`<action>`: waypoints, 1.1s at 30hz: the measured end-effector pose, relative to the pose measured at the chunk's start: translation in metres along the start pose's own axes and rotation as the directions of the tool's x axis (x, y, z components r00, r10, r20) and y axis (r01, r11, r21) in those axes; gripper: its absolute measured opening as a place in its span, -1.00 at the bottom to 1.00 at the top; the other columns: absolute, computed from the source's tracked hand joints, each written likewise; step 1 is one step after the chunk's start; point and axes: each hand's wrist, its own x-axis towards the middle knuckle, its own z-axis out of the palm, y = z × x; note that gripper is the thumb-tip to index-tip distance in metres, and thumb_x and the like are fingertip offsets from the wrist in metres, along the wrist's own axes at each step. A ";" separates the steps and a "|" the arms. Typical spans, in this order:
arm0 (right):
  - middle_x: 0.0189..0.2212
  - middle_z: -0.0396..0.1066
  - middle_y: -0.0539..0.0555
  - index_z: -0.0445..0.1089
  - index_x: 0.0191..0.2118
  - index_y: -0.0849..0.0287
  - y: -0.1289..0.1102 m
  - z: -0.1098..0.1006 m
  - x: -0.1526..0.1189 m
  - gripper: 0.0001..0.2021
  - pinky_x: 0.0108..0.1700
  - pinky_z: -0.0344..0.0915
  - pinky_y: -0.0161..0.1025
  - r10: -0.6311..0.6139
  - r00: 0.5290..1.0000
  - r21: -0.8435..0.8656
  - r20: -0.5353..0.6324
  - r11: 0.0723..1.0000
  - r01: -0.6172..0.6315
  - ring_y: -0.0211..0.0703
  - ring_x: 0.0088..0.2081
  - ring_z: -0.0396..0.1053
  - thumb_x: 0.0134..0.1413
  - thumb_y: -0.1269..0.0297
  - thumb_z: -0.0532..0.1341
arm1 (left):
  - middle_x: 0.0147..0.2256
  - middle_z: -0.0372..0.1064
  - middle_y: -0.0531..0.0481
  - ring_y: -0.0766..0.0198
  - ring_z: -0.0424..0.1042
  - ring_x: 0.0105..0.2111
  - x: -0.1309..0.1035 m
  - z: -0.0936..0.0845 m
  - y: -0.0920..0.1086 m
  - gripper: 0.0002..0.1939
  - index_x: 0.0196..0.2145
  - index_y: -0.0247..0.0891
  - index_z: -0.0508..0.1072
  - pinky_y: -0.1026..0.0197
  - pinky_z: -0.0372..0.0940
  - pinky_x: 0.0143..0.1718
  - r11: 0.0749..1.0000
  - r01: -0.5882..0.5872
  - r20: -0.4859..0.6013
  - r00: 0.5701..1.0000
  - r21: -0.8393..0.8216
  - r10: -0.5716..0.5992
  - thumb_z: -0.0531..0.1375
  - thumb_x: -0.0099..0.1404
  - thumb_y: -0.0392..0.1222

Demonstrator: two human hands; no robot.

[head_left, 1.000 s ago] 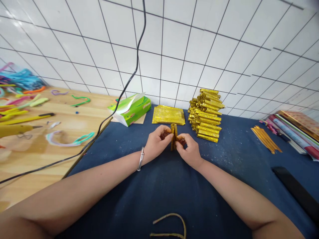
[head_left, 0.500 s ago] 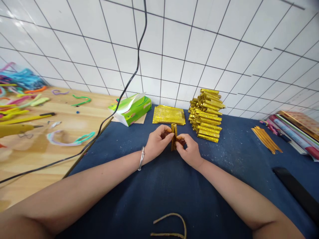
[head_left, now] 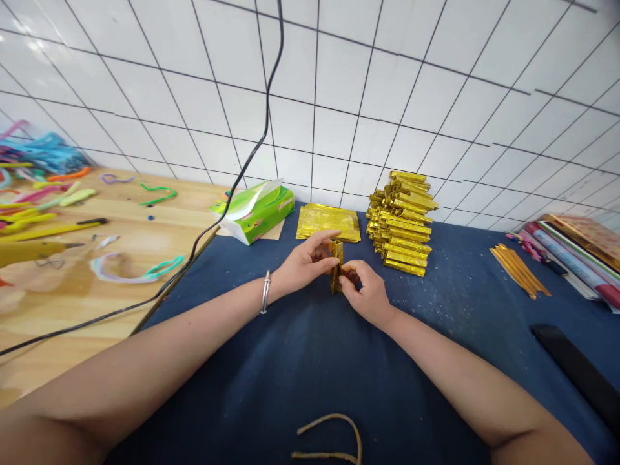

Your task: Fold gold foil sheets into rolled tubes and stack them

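A folded gold foil strip [head_left: 336,278] stands between my two hands over the dark blue cloth. My left hand [head_left: 310,261] has its thumb against the strip's left side, and its index finger is stretched out over the top. My right hand [head_left: 363,287] pinches the strip's right edge between thumb and curled fingers. Just behind them lies a flat stack of gold sheets [head_left: 328,223]. To the right of that rises a pile of folded gold strips [head_left: 402,226].
A green tissue box [head_left: 264,213] sits behind my left hand. A black cable [head_left: 194,248] crosses the wooden table [head_left: 97,310], where a yellow glue gun [head_left: 29,250] lies. Books [head_left: 576,258], flat orange-gold strips [head_left: 520,271] and a black object [head_left: 576,368] are at right.
My left index finger has lifted and straightened away from the strip, and the left wrist has shifted slightly left and up. My right hand has barely moved.
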 end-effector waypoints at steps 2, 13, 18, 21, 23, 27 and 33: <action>-0.35 0.33 0.02 0.26 -0.18 0.11 0.000 0.000 0.000 -0.82 -0.22 0.29 -0.24 -0.003 1.000 0.006 0.003 1.000 0.003 -0.21 -0.34 0.32 0.05 0.38 0.09 | -0.35 0.24 0.05 0.43 0.27 -0.44 0.003 -0.007 0.002 -0.48 0.10 -0.16 0.22 0.33 0.28 -0.39 1.000 0.011 0.085 0.996 -0.003 -0.010 0.20 0.18 -0.21; -0.33 0.33 0.03 0.26 -0.18 0.11 -0.001 0.001 0.000 -0.82 -0.19 0.30 -0.23 -0.031 0.999 0.005 0.030 1.000 0.031 -0.21 -0.32 0.32 0.06 0.37 0.09 | -0.24 0.33 -0.04 0.45 0.30 -0.42 0.011 -0.013 0.013 -0.63 -0.09 -0.30 0.30 0.35 0.28 -0.39 0.993 0.036 0.185 0.983 -0.112 -0.015 0.25 0.13 -0.25; -0.33 0.33 0.04 0.27 -0.17 0.12 -0.002 0.000 0.000 -0.82 -0.20 0.29 -0.24 -0.024 0.999 0.001 0.037 1.000 0.024 -0.21 -0.31 0.32 0.06 0.36 0.09 | -0.20 0.34 -0.05 0.39 0.36 -0.29 0.010 -0.013 0.009 -0.57 -0.05 -0.28 0.27 0.32 0.31 -0.28 0.977 0.081 0.180 0.983 -0.197 -0.046 0.25 0.11 -0.31; -0.33 0.33 0.03 0.28 -0.17 0.12 -0.003 -0.001 0.000 -0.82 -0.21 0.29 -0.24 -0.006 1.000 0.010 0.031 1.000 0.006 -0.21 -0.32 0.32 0.06 0.37 0.09 | -0.20 0.35 -0.05 0.38 0.37 -0.28 0.009 -0.013 0.007 -0.55 -0.02 -0.27 0.28 0.29 0.32 -0.24 0.978 0.094 0.170 0.984 -0.186 -0.062 0.25 0.12 -0.30; -0.34 0.33 0.02 0.28 -0.17 0.11 -0.004 -0.002 0.001 -0.82 -0.22 0.29 -0.24 0.013 1.000 0.024 0.029 1.000 -0.013 -0.22 -0.33 0.32 0.06 0.38 0.09 | -0.21 0.35 -0.04 0.36 0.38 -0.28 0.009 -0.013 0.007 -0.58 -0.05 -0.27 0.31 0.28 0.32 -0.24 0.978 0.090 0.149 0.987 -0.189 -0.062 0.26 0.11 -0.28; -0.27 0.32 0.04 0.27 -0.14 0.09 -0.002 -0.005 0.004 -0.78 -0.17 0.28 -0.20 0.053 0.997 0.058 -0.060 0.997 -0.050 -0.19 -0.25 0.31 0.04 0.38 0.11 | -0.24 0.35 -0.02 0.38 0.37 -0.32 0.011 -0.015 0.005 -0.64 -0.15 -0.28 0.32 0.33 0.32 -0.32 0.978 0.035 0.047 0.999 -0.208 -0.026 0.28 0.09 -0.26; -0.12 0.26 0.11 0.20 -0.04 0.10 0.015 -0.008 0.009 -0.67 -0.16 0.28 -0.16 0.215 0.947 0.151 -0.240 0.972 -0.182 -0.14 -0.14 0.28 0.03 0.28 0.16 | -0.32 0.31 0.04 0.43 0.33 -0.38 0.012 -0.018 -0.006 -0.70 -0.23 -0.30 0.29 0.35 0.32 -0.36 0.974 -0.014 -0.140 0.990 -0.228 -0.018 0.28 0.10 -0.23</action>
